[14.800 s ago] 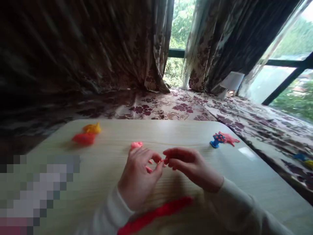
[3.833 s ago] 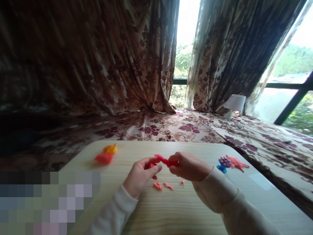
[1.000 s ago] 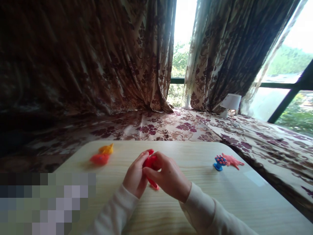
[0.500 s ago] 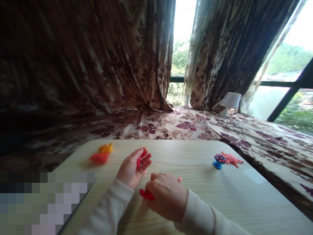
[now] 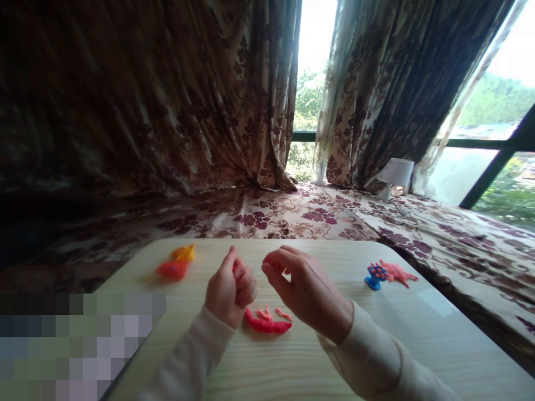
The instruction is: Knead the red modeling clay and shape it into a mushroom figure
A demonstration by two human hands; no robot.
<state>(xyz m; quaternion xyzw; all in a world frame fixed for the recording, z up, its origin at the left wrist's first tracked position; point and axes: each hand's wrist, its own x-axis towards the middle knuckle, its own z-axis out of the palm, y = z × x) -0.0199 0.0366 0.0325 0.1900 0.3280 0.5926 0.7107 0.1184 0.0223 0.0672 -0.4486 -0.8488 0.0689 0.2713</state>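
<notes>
My left hand (image 5: 229, 287) is closed in a fist with the thumb up, above the table. A trace of red modelling clay (image 5: 236, 269) shows between its curled fingers; the rest is hidden. To its right hovers my right hand (image 5: 307, 284), thumb and fingertips drawn together in a pinch. Whether anything is between those fingertips I cannot make out. Below and between both hands a curved roll of red modelling clay (image 5: 270, 326) lies on the table. Just behind it are a small branched pink clay piece (image 5: 264, 313) and a thin pink strand (image 5: 284, 314).
On the pale wooden table (image 5: 334, 356), an orange-red clay shape (image 5: 172, 270) and a yellow one (image 5: 184, 252) sit far left. At the right stand a blue clay piece with pink dots (image 5: 375, 275) and a flat pink clay figure (image 5: 399, 273). A white lamp (image 5: 397, 172) stands beyond.
My right hand has laid the red clay roll on the table and moved up beside the left. The left hand has closed from half open around its red clay.
</notes>
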